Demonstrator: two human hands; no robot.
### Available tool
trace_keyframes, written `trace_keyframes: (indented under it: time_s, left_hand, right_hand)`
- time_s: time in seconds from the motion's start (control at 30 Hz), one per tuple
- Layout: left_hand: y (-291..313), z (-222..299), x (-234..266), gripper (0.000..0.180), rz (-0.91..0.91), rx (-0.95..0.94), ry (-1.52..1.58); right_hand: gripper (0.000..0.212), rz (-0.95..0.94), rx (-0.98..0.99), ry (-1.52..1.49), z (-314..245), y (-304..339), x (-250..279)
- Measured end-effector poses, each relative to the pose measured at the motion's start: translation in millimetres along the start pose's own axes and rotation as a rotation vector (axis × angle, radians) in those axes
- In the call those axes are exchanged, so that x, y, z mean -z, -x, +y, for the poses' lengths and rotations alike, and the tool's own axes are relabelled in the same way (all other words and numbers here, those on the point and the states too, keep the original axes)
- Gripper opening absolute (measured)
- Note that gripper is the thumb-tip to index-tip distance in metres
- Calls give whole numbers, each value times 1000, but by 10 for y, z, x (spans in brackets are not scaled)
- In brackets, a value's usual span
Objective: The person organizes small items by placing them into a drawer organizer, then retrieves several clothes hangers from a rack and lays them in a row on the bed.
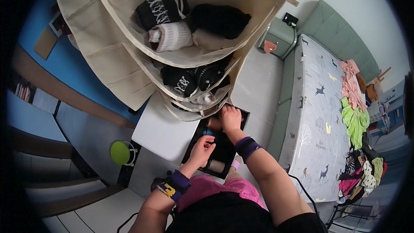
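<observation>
**Two hands work in a dark tray beneath a hanging fabric organizer**

Seen from above, at the centre of the frame, a person's right hand [230,118] lies palm-down with fingers spread flat over a tan rolled item [214,123] at the far end of a black tray [245,118]; whether the fingers have closed on it cannot be told. Lower and to the left, the left hand [202,147] is curled, fingertips bent inward just beside a small blue item [208,133] in the tray, its hold unclear. A beige roll [217,166] lies at the tray's near end, apart from both hands. Both wrists wear purple bands. Directly above the tray hangs a beige fabric organizer [108,51], its mesh pockets filled with rolled black, white and striped garments. At the right of the frame, a bed [317,116] with an animal-print sheet carries a heap of coloured clothes [355,121].
</observation>
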State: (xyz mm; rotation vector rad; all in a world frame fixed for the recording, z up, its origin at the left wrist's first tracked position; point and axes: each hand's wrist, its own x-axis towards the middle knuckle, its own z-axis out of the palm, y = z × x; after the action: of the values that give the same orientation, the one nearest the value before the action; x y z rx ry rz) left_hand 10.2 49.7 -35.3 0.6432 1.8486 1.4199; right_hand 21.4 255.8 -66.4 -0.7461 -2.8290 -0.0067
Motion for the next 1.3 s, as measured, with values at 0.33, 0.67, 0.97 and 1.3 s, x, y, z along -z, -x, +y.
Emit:
trace_keyframes:
  time_s: [0.33, 0.67, 0.97, 1.3]
  left_hand:
    - [159, 8, -41, 21, -72, -54, -100]
    - [357, 165, -286, 23, -488, -238, -341]
    - [435, 364, -323, 27, -636, -314, -517]
    - [439, 330, -436, 27, -730, -310, -681]
  right_hand:
    - [23, -579, -82, -45, -47, -298, 25]
    - [32, -799, 101, -27, 33, -379, 50]
    - [40, -443, 77, -149, 47, -75, 210]
    - [48, -278, 118, -273, 48, 78, 256]
